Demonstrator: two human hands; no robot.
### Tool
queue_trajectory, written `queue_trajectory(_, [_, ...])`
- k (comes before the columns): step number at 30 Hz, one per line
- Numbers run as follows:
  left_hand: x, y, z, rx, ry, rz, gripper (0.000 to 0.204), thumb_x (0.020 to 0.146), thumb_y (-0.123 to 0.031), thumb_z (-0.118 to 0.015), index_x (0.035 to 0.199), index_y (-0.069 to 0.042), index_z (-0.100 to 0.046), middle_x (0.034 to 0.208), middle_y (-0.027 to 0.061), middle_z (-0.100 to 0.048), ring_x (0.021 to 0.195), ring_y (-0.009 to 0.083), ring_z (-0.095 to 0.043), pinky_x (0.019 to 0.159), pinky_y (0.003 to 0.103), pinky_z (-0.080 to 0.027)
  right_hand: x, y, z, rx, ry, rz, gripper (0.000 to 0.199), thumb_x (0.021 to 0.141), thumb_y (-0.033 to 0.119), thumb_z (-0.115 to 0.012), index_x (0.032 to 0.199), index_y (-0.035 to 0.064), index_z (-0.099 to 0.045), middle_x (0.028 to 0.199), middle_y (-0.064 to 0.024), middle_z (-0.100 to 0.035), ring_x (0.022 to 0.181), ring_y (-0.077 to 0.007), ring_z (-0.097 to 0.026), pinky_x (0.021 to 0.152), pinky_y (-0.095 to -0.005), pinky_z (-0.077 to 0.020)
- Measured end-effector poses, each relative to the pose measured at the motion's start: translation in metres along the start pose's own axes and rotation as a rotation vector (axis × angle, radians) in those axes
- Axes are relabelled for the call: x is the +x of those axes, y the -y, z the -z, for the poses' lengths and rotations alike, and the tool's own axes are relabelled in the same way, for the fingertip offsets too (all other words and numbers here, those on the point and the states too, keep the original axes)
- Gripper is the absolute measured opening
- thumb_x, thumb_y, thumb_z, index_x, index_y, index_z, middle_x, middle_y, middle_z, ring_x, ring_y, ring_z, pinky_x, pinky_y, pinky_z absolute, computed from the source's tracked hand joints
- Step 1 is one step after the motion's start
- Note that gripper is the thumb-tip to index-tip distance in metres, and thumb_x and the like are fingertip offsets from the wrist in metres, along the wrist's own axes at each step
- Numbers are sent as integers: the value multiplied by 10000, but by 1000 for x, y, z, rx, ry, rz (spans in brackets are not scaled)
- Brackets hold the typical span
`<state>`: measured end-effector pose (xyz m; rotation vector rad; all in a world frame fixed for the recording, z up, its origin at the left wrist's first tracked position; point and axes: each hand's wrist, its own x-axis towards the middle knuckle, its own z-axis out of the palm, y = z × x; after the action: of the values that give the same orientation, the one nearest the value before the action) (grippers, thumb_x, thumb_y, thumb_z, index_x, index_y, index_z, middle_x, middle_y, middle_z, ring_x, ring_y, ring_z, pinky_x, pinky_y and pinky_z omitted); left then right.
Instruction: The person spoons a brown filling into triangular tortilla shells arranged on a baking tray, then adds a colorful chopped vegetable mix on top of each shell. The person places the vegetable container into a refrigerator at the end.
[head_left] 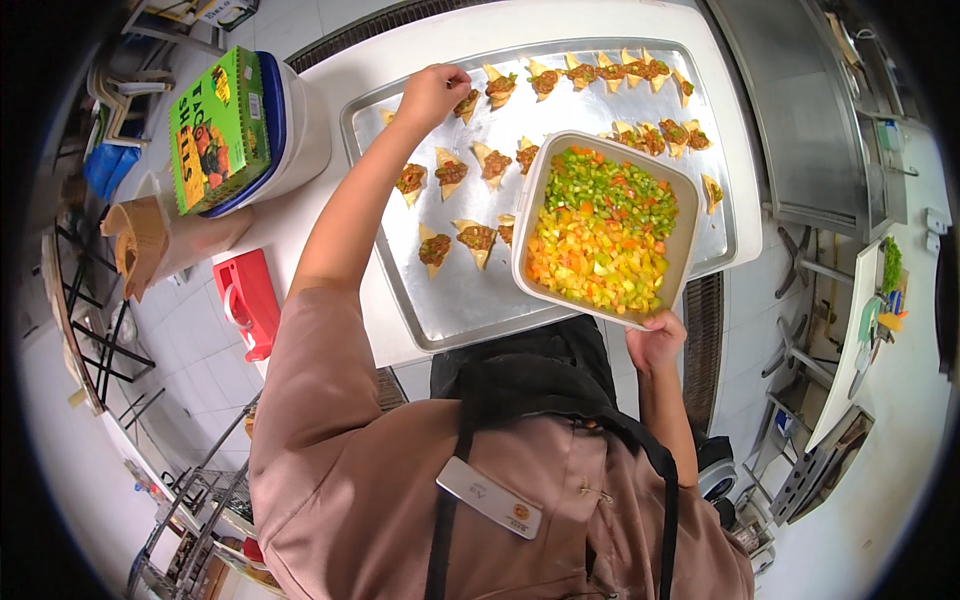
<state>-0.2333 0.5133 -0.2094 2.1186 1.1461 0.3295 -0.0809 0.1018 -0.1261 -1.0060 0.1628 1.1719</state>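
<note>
One right hand (657,342) is gripping a likely weighty vegetable tub (684,232) by its near corner, sound hold, over the tray (470,305), left hand (432,97) bunching fingers (455,76) beside a topped pastry (465,108), pinch unclear.

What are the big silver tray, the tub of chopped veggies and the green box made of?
The tray looks like metal, perhaps aluminium: it's silvery grey with a soft shine. The tub seems to be smooth plastic: pale beige with rounded corners, though I can't be sure. The green box is probably thin, printed cardboard, judging by its flat sides.
</note>
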Motion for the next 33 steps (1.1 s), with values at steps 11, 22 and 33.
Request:
queue_trajectory(11, [2,34,-32,273,-12,-298,156,815,-122,-608,926,-36,-676,953,132,-638,836,321,-619,750,377,-512,-1,-8,13,80,-20,30,745,605,12,-424,1344,10,-330,1295,-153,-441,1229,-317,-424,1053,-455,-334])
queue_trajectory(22, [49,4,-38,36,140,-138,275,853,-104,-554,1115,-66,-629,1034,140,-659,905,263,-640,821,339,-496,-4,-7,7,64,-53,52,744,606,2,-428,1343,10,-330,1297,-156,-438,1238,-328,-418,1045,-473,-346])
queue_trajectory(33, [57,33,-44,-55,220,-63,256,865,-90,-560,1110,-71,-632,1032,97,-671,937,206,-640,856,304,-488,-2,-13,13,73,-55,67,745,605,8,-447,1341,14,-330,1299,-156,-437,1228,-320,-432,1041,-466,-356])
